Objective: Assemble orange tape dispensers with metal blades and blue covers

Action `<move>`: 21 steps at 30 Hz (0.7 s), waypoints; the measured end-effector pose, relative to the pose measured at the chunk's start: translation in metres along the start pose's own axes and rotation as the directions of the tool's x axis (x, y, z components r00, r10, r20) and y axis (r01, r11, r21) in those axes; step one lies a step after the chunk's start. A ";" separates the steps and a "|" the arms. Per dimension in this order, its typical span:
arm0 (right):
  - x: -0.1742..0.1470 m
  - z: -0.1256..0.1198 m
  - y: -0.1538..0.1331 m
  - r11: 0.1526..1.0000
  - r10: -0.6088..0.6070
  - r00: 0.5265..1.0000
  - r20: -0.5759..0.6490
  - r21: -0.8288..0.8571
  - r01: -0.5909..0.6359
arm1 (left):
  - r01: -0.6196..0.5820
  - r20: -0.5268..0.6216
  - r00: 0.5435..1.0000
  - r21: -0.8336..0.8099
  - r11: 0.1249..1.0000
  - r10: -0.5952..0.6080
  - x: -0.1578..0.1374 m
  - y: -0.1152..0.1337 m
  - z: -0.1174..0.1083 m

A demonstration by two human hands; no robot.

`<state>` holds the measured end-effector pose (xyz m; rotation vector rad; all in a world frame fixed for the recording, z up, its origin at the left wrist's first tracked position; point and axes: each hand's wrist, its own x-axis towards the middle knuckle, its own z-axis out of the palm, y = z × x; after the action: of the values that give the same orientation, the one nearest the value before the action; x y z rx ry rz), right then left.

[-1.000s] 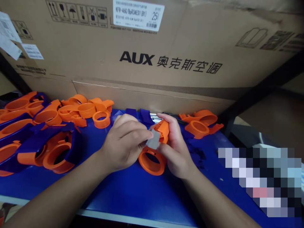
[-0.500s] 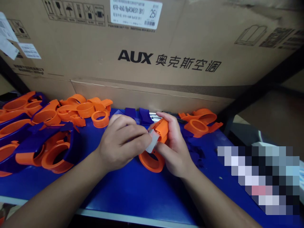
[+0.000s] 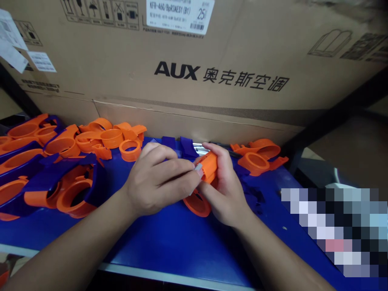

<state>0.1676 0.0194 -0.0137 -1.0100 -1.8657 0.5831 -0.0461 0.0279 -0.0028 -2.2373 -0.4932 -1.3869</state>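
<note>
My right hand (image 3: pixel 226 186) is wrapped round an orange tape dispenser part (image 3: pixel 209 166), its block-like end turned toward my left. Below it, an orange ring (image 3: pixel 198 203) shows partly behind the fingers; I cannot tell whether it belongs to the same piece. My left hand (image 3: pixel 163 178) pinches a small serrated metal blade (image 3: pixel 198 167) against the open end of that part. Fingers cover most of the blade. Behind my hands lie dark blue plastic pieces (image 3: pixel 188 148) and some shiny metal strips (image 3: pixel 200 149).
Several orange and blue tape dispensers (image 3: pixel 75 194) crowd the left of the blue table (image 3: pixel 169 250). Loose orange parts (image 3: pixel 112 138) lie at the back, with more orange parts (image 3: pixel 257 157) at right. A large cardboard box (image 3: pixel 121 68) walls off the rear. A blurred-out patch covers the right edge.
My left hand has turned the blade so its toothed edge shows, and it sits closer to the orange part. The view has shifted slightly.
</note>
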 end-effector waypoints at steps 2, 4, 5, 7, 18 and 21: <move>0.000 0.001 0.002 1.000 -0.005 1.000 -0.009 -0.007 0.005 | 0.002 -0.010 1.000 -0.010 1.000 -0.003 0.000 0.001 0.001; -0.001 0.002 0.002 1.000 -0.007 0.999 -0.038 -0.025 0.006 | 0.003 -0.022 1.000 -0.007 1.000 -0.003 0.000 0.001 0.002; -0.001 0.002 0.002 0.999 -0.007 0.998 -0.056 -0.037 0.005 | 0.007 -0.029 1.000 -0.005 1.000 -0.007 -0.001 0.001 0.002; -0.003 0.003 0.001 0.998 -0.003 0.995 -0.098 -0.064 -0.003 | 0.009 -0.041 0.999 -0.002 1.000 -0.009 -0.001 0.001 0.003; -0.006 0.006 -0.003 0.995 -0.034 0.986 -0.162 -0.099 0.018 | 0.019 -0.040 0.999 -0.005 1.000 -0.020 -0.004 0.005 0.003; -0.006 0.006 -0.003 0.993 -0.068 0.985 -0.161 -0.104 0.052 | 0.011 -0.051 0.999 -0.008 1.000 -0.011 -0.003 0.005 0.002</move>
<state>0.1629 0.0127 -0.0177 -1.0314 -1.7858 0.3622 -0.0429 0.0249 -0.0075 -2.2026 -0.4841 -1.4507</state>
